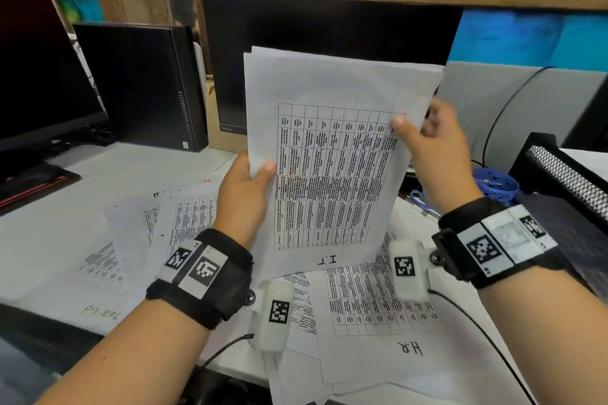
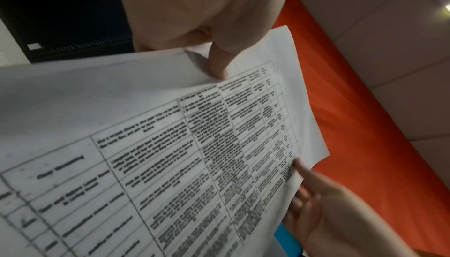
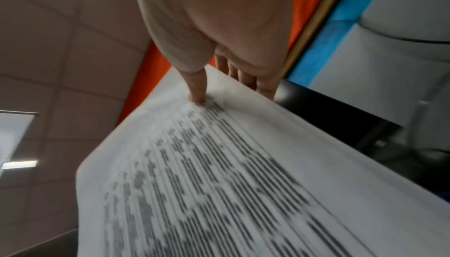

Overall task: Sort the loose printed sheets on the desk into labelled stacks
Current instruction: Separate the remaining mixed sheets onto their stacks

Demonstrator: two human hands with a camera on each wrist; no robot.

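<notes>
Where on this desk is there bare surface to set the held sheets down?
Bare desk lies between the computer tower and the scattered sheets. The front is crowded: the H.R sheet and others overlap there.

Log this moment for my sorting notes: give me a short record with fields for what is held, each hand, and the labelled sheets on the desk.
held: sheets marked I.T, raised off the desk
left hand: pinches their left edge
right hand: pinches their right edge
on desk: sheet marked H.R; other printed sheets at left
</notes>
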